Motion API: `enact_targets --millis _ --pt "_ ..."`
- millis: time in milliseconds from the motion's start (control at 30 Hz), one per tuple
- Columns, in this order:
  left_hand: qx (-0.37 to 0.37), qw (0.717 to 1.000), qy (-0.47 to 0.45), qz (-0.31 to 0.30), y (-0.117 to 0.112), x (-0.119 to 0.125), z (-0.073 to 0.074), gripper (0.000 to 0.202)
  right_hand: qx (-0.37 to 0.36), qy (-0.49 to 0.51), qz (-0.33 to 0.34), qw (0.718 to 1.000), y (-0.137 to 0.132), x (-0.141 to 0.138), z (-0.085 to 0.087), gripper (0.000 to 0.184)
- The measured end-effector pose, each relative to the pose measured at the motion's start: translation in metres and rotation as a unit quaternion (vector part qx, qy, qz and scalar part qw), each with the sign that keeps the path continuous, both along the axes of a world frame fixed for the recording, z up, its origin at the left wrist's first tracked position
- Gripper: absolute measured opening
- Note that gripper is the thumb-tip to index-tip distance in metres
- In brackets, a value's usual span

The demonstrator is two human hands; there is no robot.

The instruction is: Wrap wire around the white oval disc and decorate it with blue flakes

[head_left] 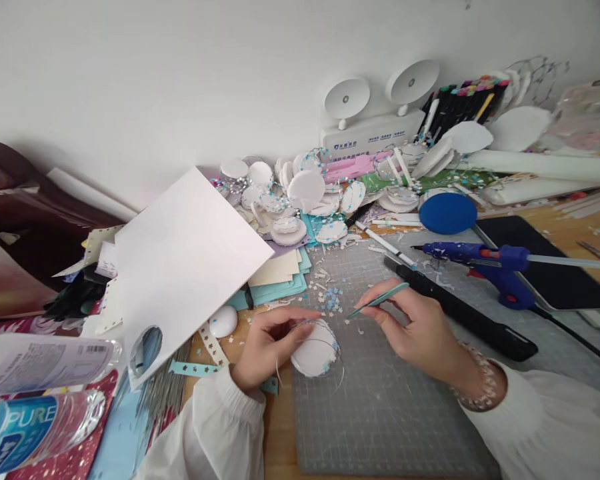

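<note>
Between the thumb and fingers of my left hand (275,340) is a white foam disc (314,353) with thin wire looped round it and small blue bits along its rim. My right hand (407,320) pinches green tweezers (380,300), whose tips point down at the grey cutting mat (380,413). A tiny pale piece lies at the tips; I cannot tell whether they grip it. Small blue and white paper flowers (333,298) are scattered on the mat just beyond the disc, left of the tweezers.
A blue glue gun (485,257) and a long black cutter (460,307) lie to the right, near a black tablet (545,260). Many decorated discs (306,190) are heaped at the back. A white foam board (190,260) and water bottle (40,427) stand left.
</note>
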State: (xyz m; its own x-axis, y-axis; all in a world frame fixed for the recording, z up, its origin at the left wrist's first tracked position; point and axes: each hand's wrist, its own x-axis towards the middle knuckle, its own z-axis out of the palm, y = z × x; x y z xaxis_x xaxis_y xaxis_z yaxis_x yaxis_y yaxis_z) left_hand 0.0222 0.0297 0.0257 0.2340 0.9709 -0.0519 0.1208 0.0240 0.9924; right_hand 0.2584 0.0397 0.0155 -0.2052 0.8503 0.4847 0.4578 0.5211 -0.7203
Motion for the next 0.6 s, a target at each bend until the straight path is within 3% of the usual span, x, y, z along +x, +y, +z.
enact_targets --millis 333,600 --pt "0.046 0.996 0.064 -0.037 0.0014 -0.0009 -0.0045 0.021 0.022 -0.040 0.010 0.999 0.0011 0.0014 -0.0013 0.010" --pt "0.183 0.970 0.118 -0.107 0.0014 0.0007 -0.0045 0.019 0.001 -0.045 0.045 0.998 0.0014 -0.0018 -0.0074 0.012"
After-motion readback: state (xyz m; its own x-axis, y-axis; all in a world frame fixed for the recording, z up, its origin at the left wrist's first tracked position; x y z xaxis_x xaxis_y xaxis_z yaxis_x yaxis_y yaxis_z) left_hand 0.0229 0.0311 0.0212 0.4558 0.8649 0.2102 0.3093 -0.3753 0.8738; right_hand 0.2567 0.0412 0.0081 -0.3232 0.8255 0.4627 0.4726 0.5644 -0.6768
